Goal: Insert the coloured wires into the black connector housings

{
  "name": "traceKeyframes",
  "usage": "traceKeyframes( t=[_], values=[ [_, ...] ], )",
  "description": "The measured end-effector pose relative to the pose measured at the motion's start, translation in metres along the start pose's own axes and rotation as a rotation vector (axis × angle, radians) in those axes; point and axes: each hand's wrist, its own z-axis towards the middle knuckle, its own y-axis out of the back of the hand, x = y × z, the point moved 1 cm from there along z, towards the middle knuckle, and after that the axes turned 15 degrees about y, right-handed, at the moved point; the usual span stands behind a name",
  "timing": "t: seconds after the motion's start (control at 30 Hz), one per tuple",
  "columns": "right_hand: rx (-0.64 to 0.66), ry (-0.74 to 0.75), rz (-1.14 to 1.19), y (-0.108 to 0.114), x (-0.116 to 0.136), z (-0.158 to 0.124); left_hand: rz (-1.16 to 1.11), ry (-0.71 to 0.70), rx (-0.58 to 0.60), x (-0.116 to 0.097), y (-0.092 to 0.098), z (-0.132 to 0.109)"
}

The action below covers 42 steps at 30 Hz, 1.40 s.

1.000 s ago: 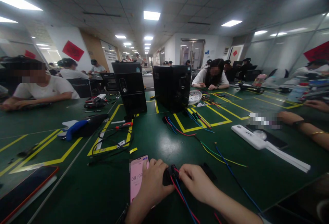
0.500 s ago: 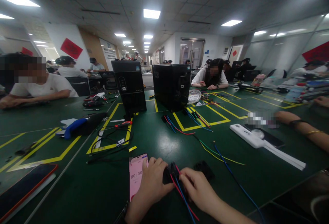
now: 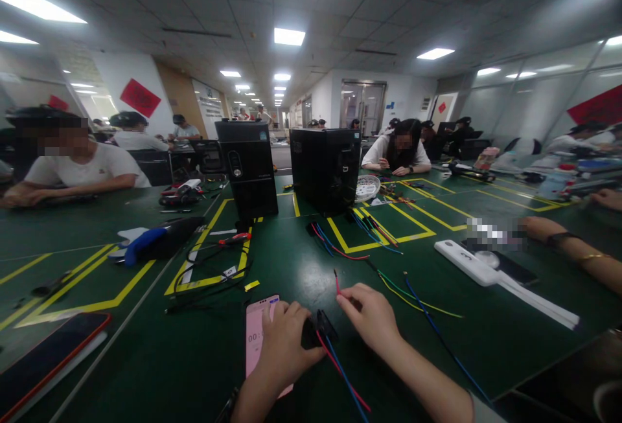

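My left hand point(image 3: 286, 345) is closed around a small black connector block point(image 3: 326, 326), partly hidden by the fingers. A red wire and a blue wire point(image 3: 347, 384) trail from its near side toward me. Beside it, my right hand point(image 3: 372, 319) pinches a short red wire point(image 3: 337, 284) between thumb and fingertips, its dark tip pointing up. This wire is apart from the block. Under my left hand lies a phone point(image 3: 255, 329) with a pink timer screen, partly covered by the fingers.
Two black computer towers point(image 3: 249, 170) point(image 3: 323, 167) stand ahead. Loose green and yellow wires point(image 3: 403, 290), and a long blue wire point(image 3: 432, 326), lie to the right, near a white handheld device point(image 3: 464, 261). A red screwdriver point(image 3: 236, 239) and black cables lie left. Co-workers sit around the table.
My right hand has moved away from the connector block, up and slightly forward, with a red wire in its fingertips. My left hand stays at the block.
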Motion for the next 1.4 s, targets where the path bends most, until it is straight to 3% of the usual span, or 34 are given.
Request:
traceKeyframes(
  t=[0.2, 0.33, 0.53, 0.63, 0.77, 0.87, 1.0, 1.2, 1.4],
  values=[
    [0.102, -0.040, -0.249, 0.009, -0.020, 0.028, -0.046, -0.018, -0.046, 0.006, -0.004, 0.001],
    [0.088, 0.036, -0.258, 0.015, -0.010, 0.013, -0.045, 0.010, -0.093, 0.007, -0.008, 0.001],
    [0.338, 0.070, -0.071, 0.008, 0.021, -0.044, -0.025, 0.003, -0.113, 0.007, -0.010, 0.001],
    [0.342, -0.007, 0.060, -0.001, 0.026, -0.055, -0.043, -0.035, -0.133, 0.009, -0.012, 0.001],
    [0.327, -0.158, 0.401, -0.016, 0.023, -0.053, -0.043, -0.051, -0.123, 0.010, -0.014, 0.001],
    [0.291, -0.199, 0.497, -0.024, 0.019, -0.050, -0.038, -0.049, -0.098, 0.009, -0.013, 0.001],
    [0.283, -0.173, 0.418, -0.023, 0.016, -0.049, -0.037, -0.052, -0.056, 0.008, -0.009, 0.000],
    [0.261, -0.052, 0.071, -0.011, 0.023, -0.050, -0.047, -0.061, -0.043, 0.008, -0.007, -0.001],
    [0.282, 0.030, -0.052, -0.024, 0.034, -0.055, -0.047, -0.072, -0.066, 0.009, -0.009, 0.000]
  ],
)
